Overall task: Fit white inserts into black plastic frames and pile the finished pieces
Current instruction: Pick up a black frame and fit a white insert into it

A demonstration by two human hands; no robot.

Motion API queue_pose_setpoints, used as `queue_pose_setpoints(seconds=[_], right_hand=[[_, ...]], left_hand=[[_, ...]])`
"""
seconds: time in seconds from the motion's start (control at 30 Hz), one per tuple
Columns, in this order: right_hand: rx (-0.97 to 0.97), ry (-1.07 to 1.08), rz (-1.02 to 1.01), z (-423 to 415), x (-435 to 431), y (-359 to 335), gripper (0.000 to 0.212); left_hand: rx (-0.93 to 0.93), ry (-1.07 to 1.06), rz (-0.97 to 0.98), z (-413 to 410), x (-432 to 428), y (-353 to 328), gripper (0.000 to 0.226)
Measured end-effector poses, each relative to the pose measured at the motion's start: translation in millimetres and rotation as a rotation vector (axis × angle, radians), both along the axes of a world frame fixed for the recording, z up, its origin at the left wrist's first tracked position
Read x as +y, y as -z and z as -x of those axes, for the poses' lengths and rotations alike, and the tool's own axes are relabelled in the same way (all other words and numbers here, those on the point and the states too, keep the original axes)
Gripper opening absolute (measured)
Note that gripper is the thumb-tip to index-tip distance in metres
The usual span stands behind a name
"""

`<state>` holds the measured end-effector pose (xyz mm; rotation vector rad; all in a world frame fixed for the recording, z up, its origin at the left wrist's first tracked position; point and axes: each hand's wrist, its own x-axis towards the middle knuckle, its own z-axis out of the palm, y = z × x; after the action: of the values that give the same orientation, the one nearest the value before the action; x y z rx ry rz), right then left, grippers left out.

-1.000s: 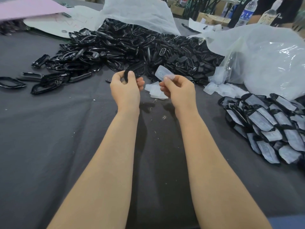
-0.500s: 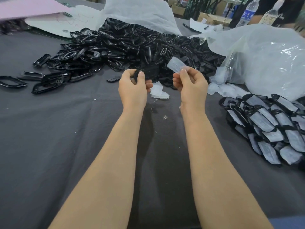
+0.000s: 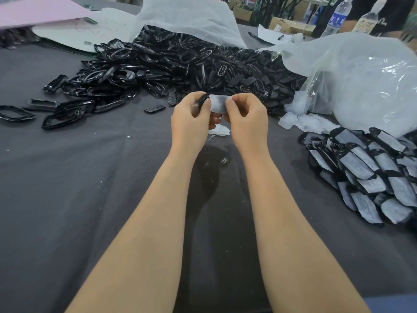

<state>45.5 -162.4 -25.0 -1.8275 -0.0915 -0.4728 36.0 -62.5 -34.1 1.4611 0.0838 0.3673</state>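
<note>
Above the dark grey cloth (image 3: 67, 199), straight ahead of me, my left hand (image 3: 191, 123) curls round a black frame (image 3: 202, 102); only a glossy curved edge of it shows between thumb and fingers. My right hand (image 3: 247, 123) pinches a white insert (image 3: 217, 103) by its right end, thumb and forefinger bent on it; the insert is milky, thin and roughly oblong, and its left end meets the frame; whether it is seated I cannot tell, since my own fingers cover the joint. Beyond my hands sprawls the heap of empty frames (image 3: 180, 64), shiny black ovals spilling from under a white bag (image 3: 187, 16); a few lie apart at the left. Just beneath my hands some spare inserts (image 3: 220, 131) lie on the cloth; more loose inserts (image 3: 300, 119) sit at the mouth of a clear plastic bag (image 3: 365, 82) to the right. Off to the right of my right forearm lies the pile of finished pieces (image 3: 365, 172), black rims with white centres, overlapping; a pink sheet (image 3: 38, 12) and a water bottle (image 3: 337, 16) are at the far edge.
</note>
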Motion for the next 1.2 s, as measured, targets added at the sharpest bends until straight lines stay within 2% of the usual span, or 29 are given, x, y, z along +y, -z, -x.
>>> queue_pose_setpoints(seconds=[0.1,0.3,0.6,0.73,0.83,0.93,1.07,1.2], right_hand=[[-0.029,0.047,-0.001,1.2,2.2,0.6,0.005],[-0.049,0.108,-0.024,1.3,3.1,1.0,0.004],[-0.092,0.168,-0.052,2.2,5.1,3.1,0.006],[-0.083,0.18,-0.054,2.2,5.5,3.6,0.005],[-0.074,0.173,-0.093,3.1,6.7,3.9,0.013],[-0.009,0.127,-0.189,2.4,6.3,2.3,0.025],[0.168,0.02,-0.439,-3.2,3.8,0.4,0.019],[0.227,-0.06,-0.436,-5.5,1.1,3.0,0.022]], left_hand=[[-0.001,0.01,-0.008,-1.5,0.5,0.5,0.02],[-0.018,0.036,-0.006,-1.3,-2.6,-0.1,0.014],[0.009,0.053,-0.001,-1.3,-6.1,-1.1,0.018],[-0.034,0.073,-0.07,2.0,-7.4,-1.2,0.006],[-0.042,0.065,-0.103,2.2,-6.7,-0.1,0.012],[-0.031,0.059,-0.056,2.3,-5.3,-1.0,0.015],[-0.006,0.069,-0.007,2.2,-3.7,-1.6,0.02],[0.026,0.073,-0.005,1.6,-2.5,-0.2,0.01]])
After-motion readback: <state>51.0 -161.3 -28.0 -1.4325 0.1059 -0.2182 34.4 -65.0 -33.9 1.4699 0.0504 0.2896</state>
